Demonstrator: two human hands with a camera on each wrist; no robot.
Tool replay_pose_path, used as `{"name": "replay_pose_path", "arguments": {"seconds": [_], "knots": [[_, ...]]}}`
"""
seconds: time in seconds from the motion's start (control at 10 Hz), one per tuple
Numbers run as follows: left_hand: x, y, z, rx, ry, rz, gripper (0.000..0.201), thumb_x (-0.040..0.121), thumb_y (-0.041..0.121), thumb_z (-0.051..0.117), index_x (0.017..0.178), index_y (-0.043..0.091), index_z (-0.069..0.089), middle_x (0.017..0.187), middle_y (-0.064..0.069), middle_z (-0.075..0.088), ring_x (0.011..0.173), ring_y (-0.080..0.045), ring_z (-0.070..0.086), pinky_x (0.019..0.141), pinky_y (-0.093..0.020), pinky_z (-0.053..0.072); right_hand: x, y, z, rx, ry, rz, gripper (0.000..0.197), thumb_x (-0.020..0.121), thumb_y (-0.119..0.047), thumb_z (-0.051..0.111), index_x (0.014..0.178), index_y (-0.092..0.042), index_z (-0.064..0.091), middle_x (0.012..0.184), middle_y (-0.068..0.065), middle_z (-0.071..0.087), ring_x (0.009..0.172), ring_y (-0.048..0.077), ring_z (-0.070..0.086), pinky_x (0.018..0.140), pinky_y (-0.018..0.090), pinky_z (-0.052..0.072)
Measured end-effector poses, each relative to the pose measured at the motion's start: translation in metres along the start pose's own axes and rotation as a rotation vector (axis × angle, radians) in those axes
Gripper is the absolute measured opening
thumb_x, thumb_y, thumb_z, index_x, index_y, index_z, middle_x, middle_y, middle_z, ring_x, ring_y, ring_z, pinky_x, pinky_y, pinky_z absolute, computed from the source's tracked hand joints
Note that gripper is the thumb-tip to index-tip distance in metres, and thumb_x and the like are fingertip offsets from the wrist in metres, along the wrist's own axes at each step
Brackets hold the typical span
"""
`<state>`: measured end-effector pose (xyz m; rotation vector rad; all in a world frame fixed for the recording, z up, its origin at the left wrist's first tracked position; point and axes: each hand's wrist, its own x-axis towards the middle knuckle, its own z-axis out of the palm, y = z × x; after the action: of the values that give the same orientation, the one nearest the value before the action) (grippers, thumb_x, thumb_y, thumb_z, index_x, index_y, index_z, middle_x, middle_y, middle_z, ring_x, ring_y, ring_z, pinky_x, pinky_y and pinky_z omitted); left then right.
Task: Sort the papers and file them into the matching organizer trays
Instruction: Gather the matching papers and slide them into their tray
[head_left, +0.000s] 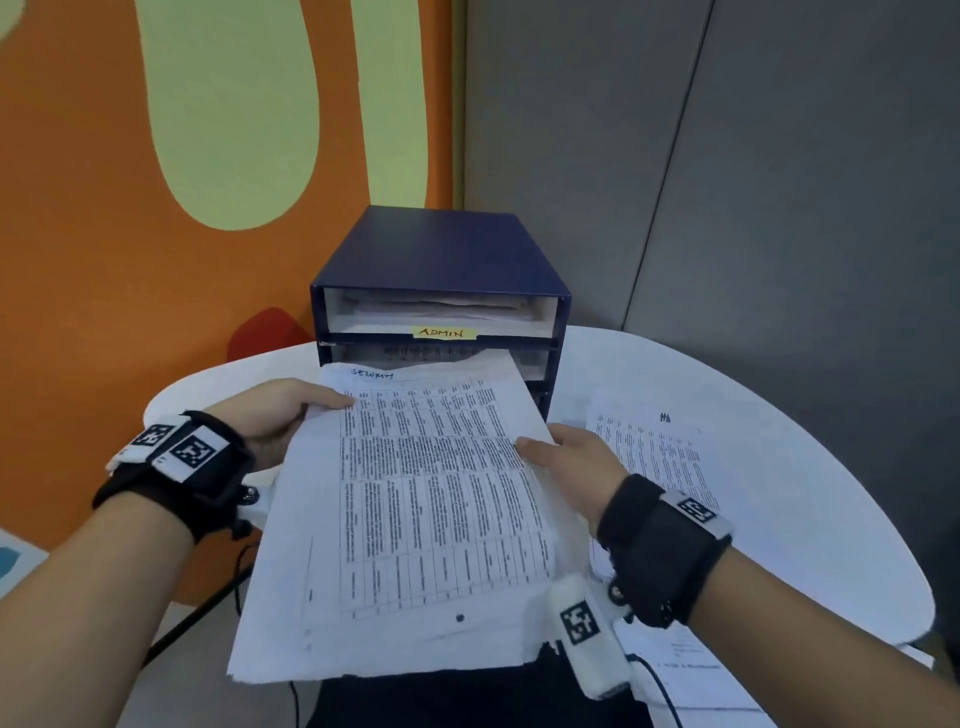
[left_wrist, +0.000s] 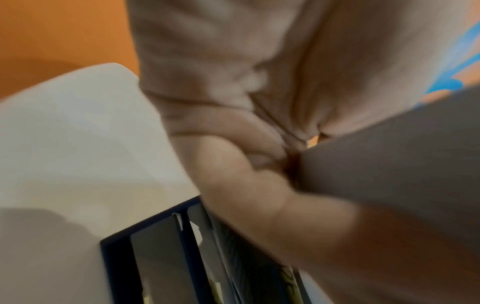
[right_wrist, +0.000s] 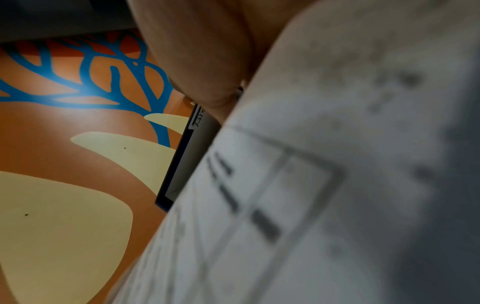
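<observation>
I hold a stack of printed table sheets (head_left: 415, 509) in both hands, its top edge handwritten and reaching the front of the dark blue organizer (head_left: 441, 291). My left hand (head_left: 280, 415) grips the stack's upper left edge, thumb on top. My right hand (head_left: 566, 452) pinches the right edge, thumb on the page. The organizer's top tray carries a yellow ADMIN label (head_left: 441, 332) and holds papers; a lower tray also holds sheets. The left wrist view shows curled fingers (left_wrist: 233, 156) under the paper (left_wrist: 389, 164). In the right wrist view the blurred sheet (right_wrist: 311, 185) fills the frame.
A round white table (head_left: 779, 395) bears the organizer. Another printed sheet (head_left: 649, 452) lies on it to my right, and more paper (head_left: 691, 670) sits near the front edge. An orange and green wall (head_left: 156, 208) is at left, grey panels (head_left: 727, 182) at right.
</observation>
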<state>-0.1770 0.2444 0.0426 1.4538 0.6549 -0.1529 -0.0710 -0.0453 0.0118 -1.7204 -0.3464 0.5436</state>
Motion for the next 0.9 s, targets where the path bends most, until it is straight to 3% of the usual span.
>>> {"name": "replay_pose_path", "arguments": {"seconds": [0.1, 0.2, 0.3, 0.4, 0.5, 0.6, 0.7, 0.8, 0.9], "knots": [[0.0, -0.004, -0.007, 0.073, 0.035, 0.004, 0.037, 0.092, 0.021, 0.058, 0.117, -0.005, 0.065, 0.112, -0.024, 0.07, 0.081, -0.032, 0.074, 0.074, -0.039, 0.061, 0.0, -0.012, 0.013, -0.009, 0.026, 0.07, 0.019, 0.093, -0.015, 0.057, 0.106, -0.006, 0.067, 0.093, 0.004, 0.069, 0.073, 0.014, 0.062, 0.061, 0.019, 0.047], [-0.006, -0.01, -0.012, 0.349, -0.017, -0.078, 0.057, 0.077, 0.043, 0.074, 0.112, -0.002, 0.07, 0.111, -0.025, 0.07, 0.098, -0.04, 0.068, 0.095, -0.045, 0.049, -0.006, 0.0, 0.018, -0.123, -0.015, 0.158, 0.03, 0.096, -0.01, 0.046, 0.122, -0.002, 0.059, 0.102, 0.013, 0.063, 0.09, 0.024, 0.059, 0.08, 0.029, 0.046], [-0.003, -0.025, -0.013, 0.496, -0.001, -0.166, 0.05, 0.07, 0.044, 0.082, 0.087, -0.002, 0.072, 0.078, -0.024, 0.065, 0.067, -0.027, 0.058, 0.063, -0.025, 0.047, -0.007, 0.018, 0.021, -0.248, -0.058, 0.248, 0.019, 0.092, -0.016, 0.054, 0.103, -0.004, 0.065, 0.097, 0.009, 0.06, 0.086, 0.021, 0.057, 0.083, 0.028, 0.048], [-0.002, -0.03, -0.004, 0.506, 0.023, -0.183, 0.024, 0.089, 0.023, 0.068, 0.074, 0.005, 0.064, 0.052, -0.005, 0.056, 0.036, -0.012, 0.046, 0.038, -0.015, 0.036, -0.012, 0.021, 0.019, -0.45, -0.092, 0.241, 0.03, 0.098, -0.019, 0.047, 0.117, -0.004, 0.065, 0.111, 0.01, 0.061, 0.1, 0.02, 0.059, 0.072, 0.006, 0.038], [-0.002, -0.026, 0.0, 0.519, -0.022, -0.147, 0.025, 0.087, 0.024, 0.071, 0.09, -0.001, 0.069, 0.074, -0.014, 0.069, 0.047, -0.016, 0.058, 0.043, -0.019, 0.044, -0.017, 0.019, 0.016, -0.451, -0.08, 0.23, 0.034, 0.101, -0.017, 0.041, 0.128, -0.01, 0.059, 0.128, 0.011, 0.058, 0.115, 0.025, 0.053, 0.09, 0.022, 0.037], [-0.004, -0.025, 0.004, 0.531, -0.051, -0.126, 0.025, 0.089, 0.019, 0.068, 0.102, -0.002, 0.069, 0.089, -0.016, 0.074, 0.054, -0.017, 0.066, 0.044, -0.02, 0.048, -0.015, 0.021, 0.016, -0.235, -0.001, 0.315, 0.032, 0.093, -0.014, 0.055, 0.122, -0.003, 0.061, 0.125, 0.018, 0.061, 0.093, 0.021, 0.054, 0.083, 0.029, 0.044], [-0.005, -0.025, 0.005, 0.52, -0.113, -0.11, 0.028, 0.088, 0.018, 0.068, 0.108, -0.002, 0.068, 0.099, -0.017, 0.075, 0.07, -0.023, 0.073, 0.05, -0.022, 0.053, -0.01, 0.03, 0.012, -0.307, -0.047, 0.27, 0.031, 0.09, -0.013, 0.059, 0.119, -0.001, 0.062, 0.122, 0.019, 0.063, 0.09, 0.019, 0.053, 0.084, 0.033, 0.046], [-0.003, -0.025, 0.003, 0.495, -0.158, -0.093, 0.022, 0.089, 0.013, 0.066, 0.107, 0.002, 0.069, 0.103, -0.016, 0.075, 0.08, -0.024, 0.074, 0.052, -0.022, 0.055, -0.009, 0.032, 0.01, -0.313, -0.082, 0.285, 0.031, 0.089, -0.015, 0.059, 0.117, -0.003, 0.063, 0.105, 0.012, 0.063, 0.091, 0.018, 0.053, 0.089, 0.034, 0.047], [-0.003, -0.026, 0.005, 0.49, -0.18, -0.087, 0.016, 0.09, 0.01, 0.064, 0.103, 0.005, 0.071, 0.101, -0.015, 0.075, 0.077, -0.022, 0.074, 0.049, -0.02, 0.052, -0.007, 0.036, 0.007, -0.324, -0.124, 0.276, 0.016, 0.089, -0.015, 0.06, 0.104, -0.014, 0.064, 0.098, 0.004, 0.058, 0.09, 0.017, 0.053, 0.085, 0.03, 0.046]]}}
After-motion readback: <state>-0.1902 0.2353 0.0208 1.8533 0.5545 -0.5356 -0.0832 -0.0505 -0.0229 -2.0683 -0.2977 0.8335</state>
